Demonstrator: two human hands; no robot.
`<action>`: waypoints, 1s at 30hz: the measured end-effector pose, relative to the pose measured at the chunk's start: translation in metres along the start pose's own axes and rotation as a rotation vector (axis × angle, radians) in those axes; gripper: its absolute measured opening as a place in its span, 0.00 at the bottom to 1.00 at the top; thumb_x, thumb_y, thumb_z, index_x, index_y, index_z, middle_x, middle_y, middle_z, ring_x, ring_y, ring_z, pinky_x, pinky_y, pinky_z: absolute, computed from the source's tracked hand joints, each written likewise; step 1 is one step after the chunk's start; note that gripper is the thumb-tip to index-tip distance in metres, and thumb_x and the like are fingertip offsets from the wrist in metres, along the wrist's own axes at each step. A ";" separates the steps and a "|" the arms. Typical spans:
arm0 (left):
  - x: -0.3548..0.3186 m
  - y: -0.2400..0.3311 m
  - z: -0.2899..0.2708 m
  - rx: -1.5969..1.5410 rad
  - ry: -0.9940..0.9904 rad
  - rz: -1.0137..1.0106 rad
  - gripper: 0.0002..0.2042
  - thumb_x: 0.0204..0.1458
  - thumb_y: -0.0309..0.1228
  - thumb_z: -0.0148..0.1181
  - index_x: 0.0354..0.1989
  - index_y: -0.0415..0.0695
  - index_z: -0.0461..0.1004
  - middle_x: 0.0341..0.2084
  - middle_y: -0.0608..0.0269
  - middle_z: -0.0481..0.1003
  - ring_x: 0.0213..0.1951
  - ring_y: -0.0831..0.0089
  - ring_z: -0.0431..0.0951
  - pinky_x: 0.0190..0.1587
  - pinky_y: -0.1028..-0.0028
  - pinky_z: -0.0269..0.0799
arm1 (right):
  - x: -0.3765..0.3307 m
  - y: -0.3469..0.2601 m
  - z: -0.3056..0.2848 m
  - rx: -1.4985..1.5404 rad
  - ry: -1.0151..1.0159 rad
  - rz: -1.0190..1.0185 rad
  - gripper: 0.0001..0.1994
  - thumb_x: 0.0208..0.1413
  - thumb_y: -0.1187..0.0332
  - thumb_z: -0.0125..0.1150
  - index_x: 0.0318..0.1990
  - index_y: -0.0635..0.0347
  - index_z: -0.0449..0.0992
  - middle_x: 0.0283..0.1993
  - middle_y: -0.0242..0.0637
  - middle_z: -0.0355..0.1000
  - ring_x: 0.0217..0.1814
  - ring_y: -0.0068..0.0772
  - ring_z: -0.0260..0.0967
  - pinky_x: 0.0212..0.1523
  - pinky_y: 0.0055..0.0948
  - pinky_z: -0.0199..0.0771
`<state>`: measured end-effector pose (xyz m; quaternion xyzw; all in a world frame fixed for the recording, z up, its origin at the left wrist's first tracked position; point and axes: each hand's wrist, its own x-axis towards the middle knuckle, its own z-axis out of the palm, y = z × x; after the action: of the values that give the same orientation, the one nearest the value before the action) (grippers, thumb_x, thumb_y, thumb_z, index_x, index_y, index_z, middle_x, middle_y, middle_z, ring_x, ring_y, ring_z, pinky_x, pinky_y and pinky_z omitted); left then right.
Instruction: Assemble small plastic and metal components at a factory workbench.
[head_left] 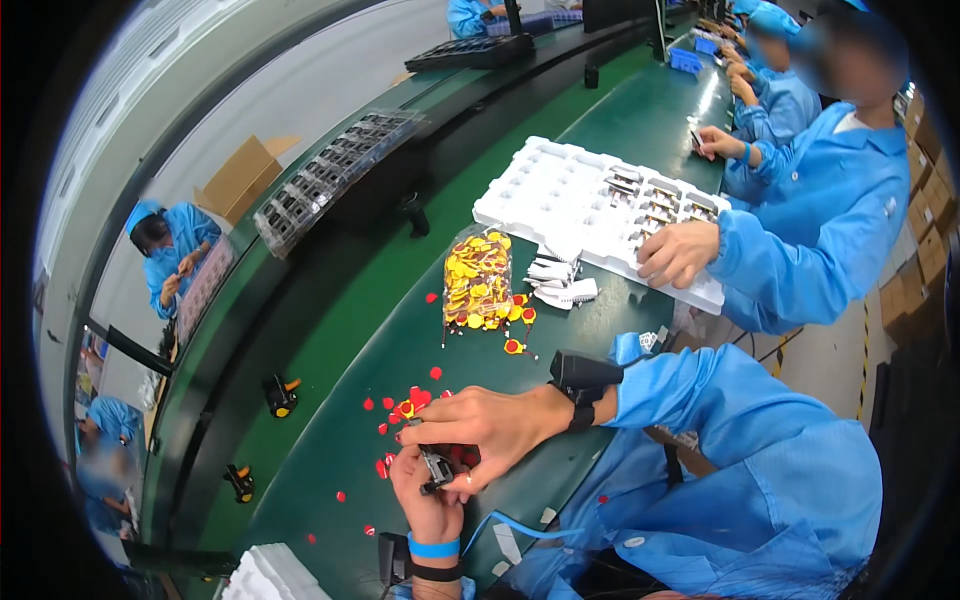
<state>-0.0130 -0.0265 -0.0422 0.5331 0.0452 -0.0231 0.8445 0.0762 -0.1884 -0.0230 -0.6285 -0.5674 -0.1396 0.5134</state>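
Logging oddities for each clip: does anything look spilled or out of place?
Small red pieces lie scattered loose around the left hand and right hand, in no order, so they look spilled. A few yellow-and-red parts also lie outside the clear bag of similar ones.

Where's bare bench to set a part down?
Green bench is free beyond the white tray, and in a small patch between the white pieces and the right wrist's black device. Crowded: red discs around left hand and right hand; yellow parts beside their bag.
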 end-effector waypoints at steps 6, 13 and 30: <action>-0.003 0.001 0.004 -0.148 -0.033 -0.074 0.11 0.63 0.35 0.49 0.42 0.40 0.69 0.20 0.62 0.71 0.11 0.77 0.64 0.11 0.78 0.60 | -0.008 -0.004 -0.006 -0.029 -0.069 0.051 0.33 0.41 0.62 0.74 0.57 0.65 0.69 0.42 0.44 0.73 0.37 0.44 0.75 0.32 0.36 0.76; -0.002 0.017 -0.006 -0.022 0.189 0.104 0.06 0.59 0.31 0.52 0.39 0.42 0.68 0.16 0.63 0.68 0.11 0.73 0.63 0.14 0.73 0.61 | -0.047 -0.023 -0.053 -0.233 0.158 0.155 0.14 0.49 0.73 0.68 0.44 0.64 0.78 0.42 0.46 0.78 0.39 0.43 0.78 0.38 0.33 0.79; -0.006 0.019 0.012 -0.012 0.255 0.111 0.10 0.59 0.27 0.57 0.44 0.37 0.66 0.22 0.60 0.70 0.13 0.75 0.66 0.15 0.74 0.64 | -0.133 0.015 -0.289 -0.228 0.242 1.321 0.08 0.41 0.73 0.68 0.20 0.66 0.75 0.16 0.32 0.68 0.14 0.22 0.64 0.15 0.25 0.59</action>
<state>-0.0167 -0.0289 -0.0196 0.5281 0.1226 0.0921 0.8352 0.1644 -0.4943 -0.0054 -0.8732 0.0153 0.0751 0.4813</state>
